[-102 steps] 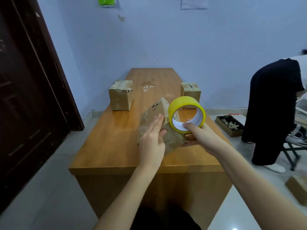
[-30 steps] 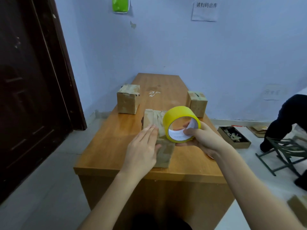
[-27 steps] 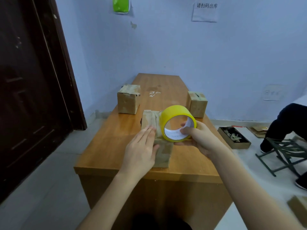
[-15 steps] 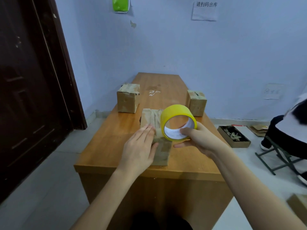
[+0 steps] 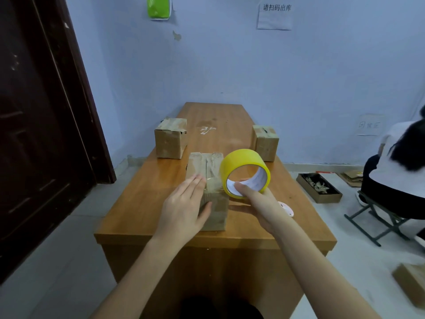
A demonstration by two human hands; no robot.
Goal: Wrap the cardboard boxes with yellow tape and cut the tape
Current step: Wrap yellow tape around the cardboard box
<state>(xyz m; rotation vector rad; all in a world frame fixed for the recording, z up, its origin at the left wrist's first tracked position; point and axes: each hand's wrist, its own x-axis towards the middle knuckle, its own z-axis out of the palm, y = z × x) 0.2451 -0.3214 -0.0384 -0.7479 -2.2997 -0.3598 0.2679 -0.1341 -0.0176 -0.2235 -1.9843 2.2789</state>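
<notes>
Yellow roll of tape (image 5: 244, 172), gripped by the right hand (image 5: 262, 204) with a finger through its core, touches the right edge of the brown cardboard box (image 5: 208, 180) lying lengthwise away on the wooden table (image 5: 142, 203), steadied by the flat, open left hand (image 5: 184, 210).

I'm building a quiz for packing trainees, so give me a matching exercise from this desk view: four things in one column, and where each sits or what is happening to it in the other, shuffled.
Things:
1. yellow tape roll
2. near cardboard box
3. far-left cardboard box
4. far-right cardboard box

Places or states:
A. stands alone by the desk's right edge
B. pressed under the flat left hand
C. stands alone by the desk's left edge
D. gripped by the right hand, a finger in its core

Pairs: 1-D, 2-B, 3-C, 4-A
</notes>
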